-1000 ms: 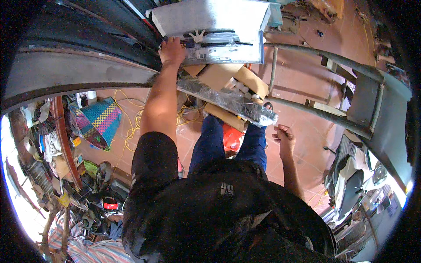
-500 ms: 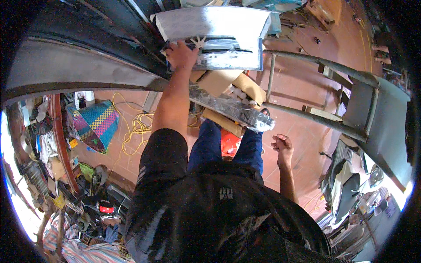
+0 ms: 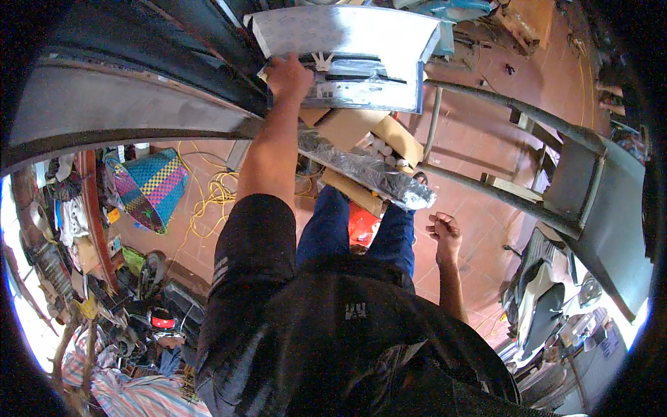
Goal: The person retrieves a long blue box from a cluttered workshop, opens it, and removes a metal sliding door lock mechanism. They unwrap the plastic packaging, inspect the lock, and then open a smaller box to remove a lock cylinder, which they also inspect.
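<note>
A wide box [image 3: 347, 28] lies ahead of me, its white flap raised at the far side. Inside it are clear plastic wrapping, long black strips [image 3: 354, 67] and a pale piece with finger-like prongs [image 3: 322, 61]. My left hand [image 3: 289, 76] is stretched out to the box's left end, fingers curled down; what they grip is hidden under the hand. My right hand [image 3: 445, 229] hangs low beside my right leg with loosely bent fingers, and nothing shows in it.
Below the box are brown cardboard [image 3: 352, 128] and a long plastic-wrapped piece [image 3: 375, 175]. A metal frame [image 3: 500, 187] stands to the right, a dark metal panel [image 3: 139, 104] to the left. A yellow cable [image 3: 212, 198] lies coiled on the tiled floor near a woven colourful bag [image 3: 156, 184].
My left hand has moved slightly farther away along the box's left end, its fingers now more curled. The view has shifted a little. The right hand hangs about as before.
</note>
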The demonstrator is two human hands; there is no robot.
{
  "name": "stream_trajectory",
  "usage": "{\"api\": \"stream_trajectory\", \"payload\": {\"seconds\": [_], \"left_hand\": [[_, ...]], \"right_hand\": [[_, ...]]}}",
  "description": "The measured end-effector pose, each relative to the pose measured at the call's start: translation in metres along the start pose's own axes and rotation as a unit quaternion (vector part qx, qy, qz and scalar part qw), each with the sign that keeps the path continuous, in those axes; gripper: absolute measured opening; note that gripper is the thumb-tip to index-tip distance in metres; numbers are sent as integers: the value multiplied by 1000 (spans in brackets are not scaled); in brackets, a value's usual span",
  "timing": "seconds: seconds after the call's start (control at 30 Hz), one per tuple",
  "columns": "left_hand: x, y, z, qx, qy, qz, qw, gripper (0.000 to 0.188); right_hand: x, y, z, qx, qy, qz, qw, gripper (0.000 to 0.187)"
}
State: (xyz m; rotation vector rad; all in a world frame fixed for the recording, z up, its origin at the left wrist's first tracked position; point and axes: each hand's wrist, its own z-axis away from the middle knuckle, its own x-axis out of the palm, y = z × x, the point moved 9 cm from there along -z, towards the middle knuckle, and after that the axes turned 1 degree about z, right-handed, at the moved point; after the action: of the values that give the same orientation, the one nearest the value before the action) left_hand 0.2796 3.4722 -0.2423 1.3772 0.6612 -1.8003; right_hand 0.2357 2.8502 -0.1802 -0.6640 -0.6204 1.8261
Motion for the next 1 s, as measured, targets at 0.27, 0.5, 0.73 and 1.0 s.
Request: {"api": "stream_trajectory", "payload": {"seconds": [0.27, 0.5, 0.73, 1.0], "left_hand": [[-15, 7, -4, 42, -55, -7, 998, 87], [-23, 34, -8, 71, -45, -35, 996, 84], [-9, 40, -39, 210, -112, -2, 971, 60], [-17, 32, -19, 314, -208, 49, 925, 30]], "right_hand": [[6, 8, -3, 26, -12, -19, 999, 21], [12, -1, -14, -3, -14, 18, 1000, 23], [-10, 14, -21, 28, 3, -15, 999, 21], [-15, 12, -25, -26, -9, -67, 997, 23]]}}
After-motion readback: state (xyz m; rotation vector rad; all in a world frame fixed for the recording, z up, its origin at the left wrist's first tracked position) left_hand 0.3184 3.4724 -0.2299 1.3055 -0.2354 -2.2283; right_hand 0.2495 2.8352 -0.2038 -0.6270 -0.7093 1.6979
